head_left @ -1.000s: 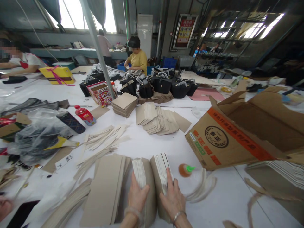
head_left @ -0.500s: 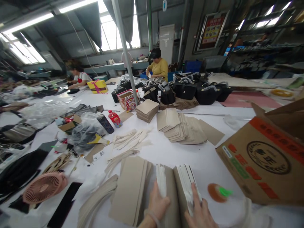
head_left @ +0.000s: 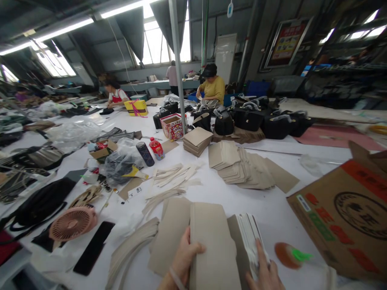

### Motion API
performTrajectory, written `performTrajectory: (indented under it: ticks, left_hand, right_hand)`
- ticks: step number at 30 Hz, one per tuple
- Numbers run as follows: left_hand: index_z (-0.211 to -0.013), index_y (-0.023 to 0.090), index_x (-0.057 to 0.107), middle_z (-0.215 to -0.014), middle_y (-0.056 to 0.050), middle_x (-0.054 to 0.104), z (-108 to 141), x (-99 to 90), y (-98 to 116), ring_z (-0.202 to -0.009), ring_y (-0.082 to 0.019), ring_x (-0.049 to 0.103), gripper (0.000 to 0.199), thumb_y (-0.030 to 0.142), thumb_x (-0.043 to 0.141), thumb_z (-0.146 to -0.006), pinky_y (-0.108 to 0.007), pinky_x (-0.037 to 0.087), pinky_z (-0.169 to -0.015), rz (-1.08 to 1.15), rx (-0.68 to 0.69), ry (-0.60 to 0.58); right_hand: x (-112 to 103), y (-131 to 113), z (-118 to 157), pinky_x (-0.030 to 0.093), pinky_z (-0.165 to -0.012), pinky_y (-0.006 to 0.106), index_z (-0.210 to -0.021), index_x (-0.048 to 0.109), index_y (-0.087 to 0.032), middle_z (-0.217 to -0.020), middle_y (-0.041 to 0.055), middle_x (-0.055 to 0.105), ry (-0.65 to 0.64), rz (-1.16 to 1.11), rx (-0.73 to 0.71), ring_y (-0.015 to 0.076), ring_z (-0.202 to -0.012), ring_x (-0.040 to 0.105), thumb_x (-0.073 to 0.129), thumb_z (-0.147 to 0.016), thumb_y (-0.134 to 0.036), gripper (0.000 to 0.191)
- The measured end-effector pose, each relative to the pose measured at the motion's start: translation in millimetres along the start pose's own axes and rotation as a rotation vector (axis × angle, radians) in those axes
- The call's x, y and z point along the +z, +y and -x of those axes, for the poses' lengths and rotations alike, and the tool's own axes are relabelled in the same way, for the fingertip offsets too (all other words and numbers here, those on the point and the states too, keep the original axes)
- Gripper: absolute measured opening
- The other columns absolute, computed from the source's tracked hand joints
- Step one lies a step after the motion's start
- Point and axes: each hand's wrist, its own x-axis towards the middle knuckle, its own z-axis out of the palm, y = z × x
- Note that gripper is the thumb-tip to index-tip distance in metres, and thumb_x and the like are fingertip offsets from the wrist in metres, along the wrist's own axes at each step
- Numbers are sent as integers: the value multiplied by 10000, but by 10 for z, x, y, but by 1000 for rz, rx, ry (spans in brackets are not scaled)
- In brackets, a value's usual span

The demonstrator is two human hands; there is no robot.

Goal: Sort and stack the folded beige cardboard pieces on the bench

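Observation:
My left hand (head_left: 181, 259) is closed round a stack of beige-grey cardboard pieces (head_left: 214, 241), its thumb lying on the broad top face. My right hand (head_left: 266, 272) grips a second cardboard stack (head_left: 248, 235), whose white layered edges face up, with one finger stretched along them. Left of my left hand lies a flat pile of similar cardboard (head_left: 169, 233), partly covered by the held stack. Curved beige strips (head_left: 133, 245) rest beside that pile. Close to my right hand is a bottle of brown liquid with a green tip (head_left: 292, 254).
Ahead lie a fanned cardboard pile (head_left: 242, 165) and a squarer pile (head_left: 198, 141). A large carton (head_left: 341, 217) stands at right. On the left are a pink fan (head_left: 72, 223) and a black phone-like slab (head_left: 93, 247). Black handbags (head_left: 250, 119) and co-workers are farther back.
The left-hand stack has turned from edge-up to broad face showing and shifted left over the flat pile. The right-hand stack stays edge-up. The view has swung slightly left.

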Motion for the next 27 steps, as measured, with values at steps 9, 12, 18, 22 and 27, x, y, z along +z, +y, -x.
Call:
performTrajectory:
  ticks: [9, 12, 18, 22, 27]
  left_hand:
    - [-1187, 164, 467, -1004, -116, 715, 259, -167, 215, -836, -251, 684, 622, 185, 677, -601, -337, 529, -706, 104, -19, 4]
    - [-1177, 161, 459, -968, -114, 723, 321, -157, 189, -789, -258, 690, 633, 191, 694, -589, -345, 535, -678, 66, -23, 15]
    - [-1150, 164, 475, -907, -93, 733, 410, -88, 40, -767, -251, 690, 612, 198, 696, -581, -333, 537, -666, 31, -27, 79]
    - [-1179, 181, 459, -906, -86, 736, 492, -29, -42, -782, -275, 695, 677, 235, 729, -560, -347, 540, -657, 55, -66, 113]
    - [-1119, 211, 499, -855, -50, 737, 535, -87, -192, -798, -267, 697, 652, 259, 777, -532, -339, 548, -679, 22, -66, 228]
  right_hand:
    - [-99, -136, 52, 475, -685, 385, -1487, -54, -296, -1078, 90, 433, 3, 109, 62, 266, -839, 623, 348, -902, -267, 711]
    - [-155, -186, 79, 471, -697, 387, -1496, -31, -284, -1075, 93, 454, -4, 72, 91, 282, -875, 621, 396, -865, -241, 763]
    - [-244, -5, -21, 458, -798, 432, -1493, 103, -230, -1283, 164, 455, -21, -175, 127, 316, -945, 620, 468, -777, -226, 804]
    - [-291, 246, -183, 453, -877, 362, -1484, 132, -203, -1249, 122, 550, -28, -389, 128, 263, -1027, 601, 534, -685, -191, 895]
    - [-368, 421, -296, 504, -822, 326, -1458, 202, -117, -1082, 89, 652, -54, -725, 172, 235, -918, 633, 555, -576, -229, 957]
